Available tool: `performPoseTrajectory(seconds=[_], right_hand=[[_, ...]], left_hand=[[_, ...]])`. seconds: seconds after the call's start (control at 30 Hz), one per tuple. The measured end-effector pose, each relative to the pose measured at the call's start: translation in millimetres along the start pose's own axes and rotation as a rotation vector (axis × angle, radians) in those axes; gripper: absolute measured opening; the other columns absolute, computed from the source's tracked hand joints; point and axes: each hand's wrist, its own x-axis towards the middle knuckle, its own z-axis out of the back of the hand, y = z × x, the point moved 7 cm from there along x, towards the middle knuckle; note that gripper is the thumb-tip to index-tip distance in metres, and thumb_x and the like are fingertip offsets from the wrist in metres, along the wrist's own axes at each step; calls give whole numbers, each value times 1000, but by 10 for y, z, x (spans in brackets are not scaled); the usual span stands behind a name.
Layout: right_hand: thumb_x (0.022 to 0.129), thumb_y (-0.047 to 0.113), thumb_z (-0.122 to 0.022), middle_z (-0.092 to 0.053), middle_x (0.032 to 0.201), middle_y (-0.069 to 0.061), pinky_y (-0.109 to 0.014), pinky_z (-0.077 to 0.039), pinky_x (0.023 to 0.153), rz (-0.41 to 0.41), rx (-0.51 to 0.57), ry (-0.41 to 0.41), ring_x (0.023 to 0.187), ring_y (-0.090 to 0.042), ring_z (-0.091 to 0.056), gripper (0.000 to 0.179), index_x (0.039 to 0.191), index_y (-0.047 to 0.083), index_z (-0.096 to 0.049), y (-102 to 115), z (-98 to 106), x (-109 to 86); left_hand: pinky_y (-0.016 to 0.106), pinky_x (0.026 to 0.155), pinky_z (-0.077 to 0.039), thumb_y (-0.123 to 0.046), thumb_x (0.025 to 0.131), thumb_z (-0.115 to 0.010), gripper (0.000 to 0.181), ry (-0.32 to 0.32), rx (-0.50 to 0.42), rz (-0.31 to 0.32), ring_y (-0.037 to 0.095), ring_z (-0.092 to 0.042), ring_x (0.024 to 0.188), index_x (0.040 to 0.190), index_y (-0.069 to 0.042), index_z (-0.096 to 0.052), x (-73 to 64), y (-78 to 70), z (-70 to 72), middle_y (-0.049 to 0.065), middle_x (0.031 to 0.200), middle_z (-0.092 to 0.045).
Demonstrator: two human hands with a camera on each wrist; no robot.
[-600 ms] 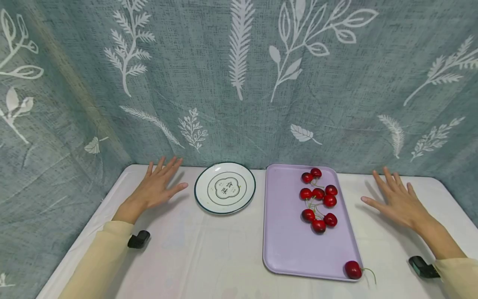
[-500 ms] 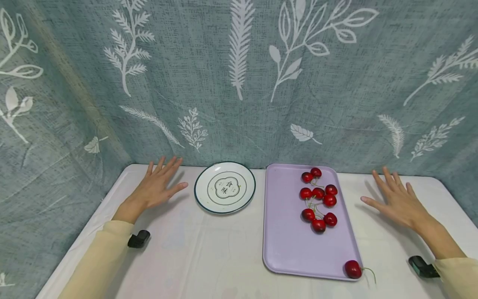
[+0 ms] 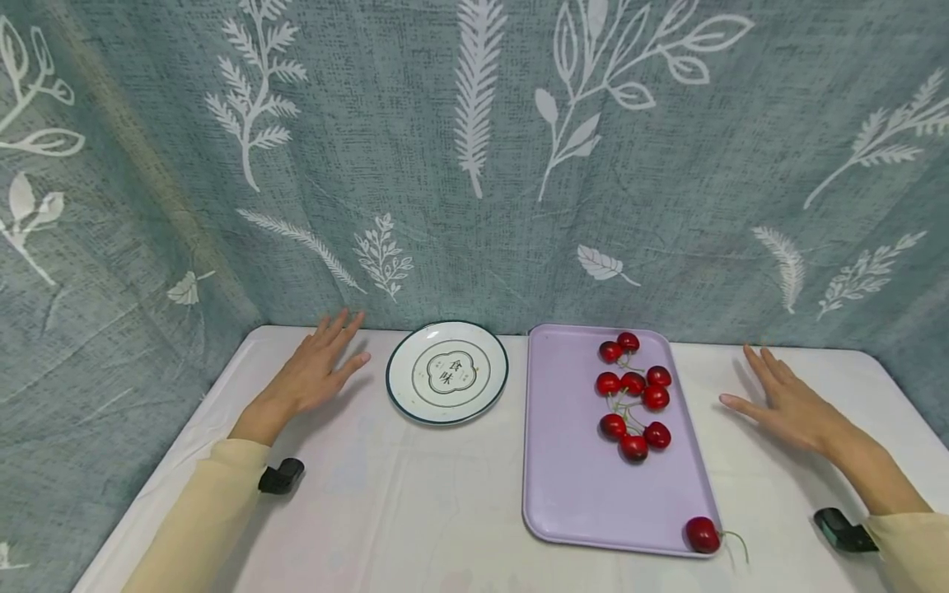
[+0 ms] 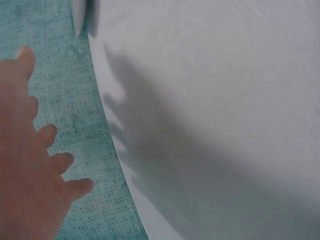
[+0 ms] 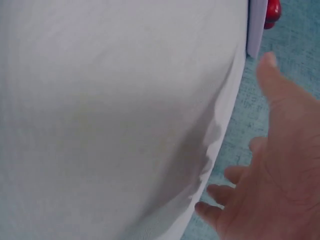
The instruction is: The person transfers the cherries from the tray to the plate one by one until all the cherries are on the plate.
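My left hand (image 3: 307, 375) hovers over the far left of the table, fingers extended and holding nothing. Just right of it sits a white plate (image 3: 400, 379) with a dark green rim and printed characters in the middle. On the other side, my right hand (image 3: 797, 408) hangs over the cloth, thumb out toward the tray, also holding nothing. A lilac rectangular tray (image 3: 574, 486) lies between the plate and that hand. Several red cherries (image 3: 633, 448) with green stems lie on its right half. One larger cherry (image 3: 702, 535) rests at the tray's near right corner, stem over the edge.
A white cloth (image 3: 415, 511) covers the table. Behind and to the left hangs a grey-green curtain (image 3: 415, 148) with white leaf prints, close to the table's far edge. Black wrist devices (image 3: 282, 476) are worn below both hands.
The fingers of both hands have drawn closer together from a wider spread. The left forearm has shifted slightly right. Plate, tray and cherries stay in place.
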Motion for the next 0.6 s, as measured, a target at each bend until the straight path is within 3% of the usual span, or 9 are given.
performPoseTrajectory(seconds=[0.17,0.3,0.5,0.6], right_hand=[[98,47,-54,-2,151,-42,-80,-21,101,33,14,-27,136,-61,-9,93,153,-7,-3,43,53,-1],[99,40,-57,-21,145,-46,-77,-29,100,35,41,-28,130,-62,-24,82,148,-15,-21,99,113,-33],[99,32,-58,-47,132,-40,-67,-48,92,55,80,-44,117,-55,-48,60,135,-15,-46,175,137,-140],[98,29,-60,-48,132,-39,-65,-49,91,75,96,-42,116,-54,-49,55,132,-13,-51,218,128,-170]], left_hand=[[75,113,-13,-43,104,-41,70,-12,-71,1,52,-4,143,159,-15,-8,-4,-50,39,21,162,-5],[73,114,-13,-40,105,-42,70,-3,-123,21,49,-4,145,159,-15,-6,19,-54,25,19,163,-2],[66,117,-17,-30,105,-44,68,0,-216,17,45,-13,145,159,-12,-6,41,-96,-14,20,162,-7],[64,117,-22,-30,106,-42,68,13,-346,29,48,-18,143,158,-11,-4,28,-108,-18,21,161,-8]])
